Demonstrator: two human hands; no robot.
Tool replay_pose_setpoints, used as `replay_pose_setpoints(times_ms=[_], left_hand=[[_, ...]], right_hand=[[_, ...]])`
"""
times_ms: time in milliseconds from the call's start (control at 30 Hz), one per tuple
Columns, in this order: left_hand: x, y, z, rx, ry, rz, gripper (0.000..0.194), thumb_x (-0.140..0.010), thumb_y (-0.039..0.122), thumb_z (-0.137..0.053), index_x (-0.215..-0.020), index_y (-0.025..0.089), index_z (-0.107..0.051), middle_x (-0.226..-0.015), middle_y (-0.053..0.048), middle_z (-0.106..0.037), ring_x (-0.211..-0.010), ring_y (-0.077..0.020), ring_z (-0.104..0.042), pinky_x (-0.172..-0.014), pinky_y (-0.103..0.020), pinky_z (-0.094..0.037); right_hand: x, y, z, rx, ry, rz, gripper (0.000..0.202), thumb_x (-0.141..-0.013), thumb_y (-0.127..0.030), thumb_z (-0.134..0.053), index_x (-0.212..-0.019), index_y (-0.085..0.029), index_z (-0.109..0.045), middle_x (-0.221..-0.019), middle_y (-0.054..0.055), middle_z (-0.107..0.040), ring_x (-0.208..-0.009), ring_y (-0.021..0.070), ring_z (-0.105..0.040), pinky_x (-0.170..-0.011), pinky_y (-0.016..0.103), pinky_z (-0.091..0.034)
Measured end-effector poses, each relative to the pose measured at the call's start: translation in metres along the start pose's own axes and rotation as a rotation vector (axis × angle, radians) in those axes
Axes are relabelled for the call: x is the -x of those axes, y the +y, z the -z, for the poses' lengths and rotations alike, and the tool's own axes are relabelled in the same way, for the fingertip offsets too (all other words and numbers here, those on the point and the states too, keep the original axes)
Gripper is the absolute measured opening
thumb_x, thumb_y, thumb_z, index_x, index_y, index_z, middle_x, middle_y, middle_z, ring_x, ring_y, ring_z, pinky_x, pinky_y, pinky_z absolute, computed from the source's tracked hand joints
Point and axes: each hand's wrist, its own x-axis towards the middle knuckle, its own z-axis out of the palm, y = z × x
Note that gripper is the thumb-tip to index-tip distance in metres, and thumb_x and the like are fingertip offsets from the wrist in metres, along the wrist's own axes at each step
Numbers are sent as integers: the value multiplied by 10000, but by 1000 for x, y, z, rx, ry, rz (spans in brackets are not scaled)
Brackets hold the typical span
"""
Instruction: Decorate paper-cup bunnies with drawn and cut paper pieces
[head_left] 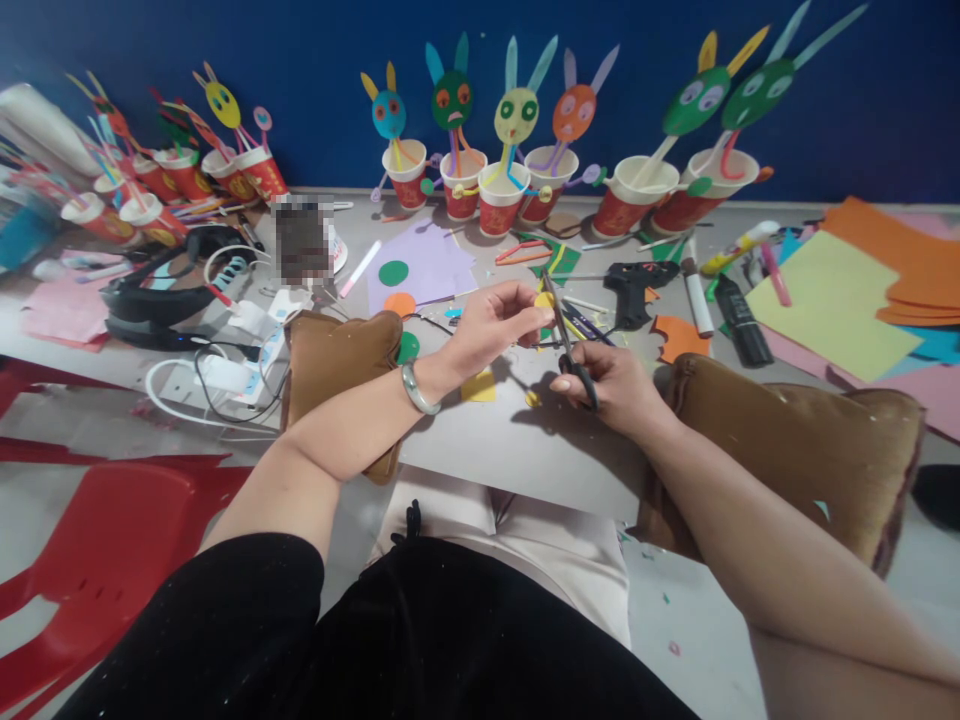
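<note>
Between the thumb and fingers of my left hand [499, 325] is a small yellow paper piece [544, 301], roughly round. My right hand [611, 385] grips a pair of scissors [566, 345] by its black handles, blades pointing up and away, right beside the yellow piece. Whether the blades touch the paper I cannot tell. Below the hands, a yellow paper scrap [478, 387] and a tiny yellow bit [532, 399] lie on the table [480, 440]. A green paper circle [407, 347] lies left of my left hand, partly covered.
Red paper cups [500, 212] with paper-faced figures line the blue wall. A black glue gun [632, 293] and a black marker [741, 322] lie to the right, near coloured paper sheets [825, 300]. Brown cushions [795, 440] flank the work spot. Cables and a power strip [262, 375] are at left.
</note>
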Motion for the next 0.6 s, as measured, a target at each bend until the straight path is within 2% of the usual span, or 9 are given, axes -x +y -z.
replay_pose_setpoints(times_ms=[167,333,600], left_hand=[[1,2,-1,-2,-9,-20,562,-778,656,-961,-759,216,-613,-651,39,-640,-597,-93,-605,-606,-275,-518],[1,0,-1,6,-22,-35,585,-758,680,-966,-754,214,-614,-662,37,-652,-591,-92,-607,-606,-277,-530],[0,-3,-1,-19,-24,-11,586,-772,667,-961,-765,212,-592,-652,44,-641,-590,-87,-605,-605,-268,-516]], right_hand=[[-1,2,0,-1,6,-2,761,-546,-821,-1000,-648,-260,-496,-498,-26,-531,-482,117,-392,-479,300,-269],[-1,5,1,14,4,6,747,-578,-808,-997,-655,-262,-492,-529,-18,-540,-502,125,-404,-485,304,-289],[-2,5,1,23,6,26,775,-553,-860,-977,-654,-259,-499,-513,-22,-547,-490,123,-420,-474,301,-302]])
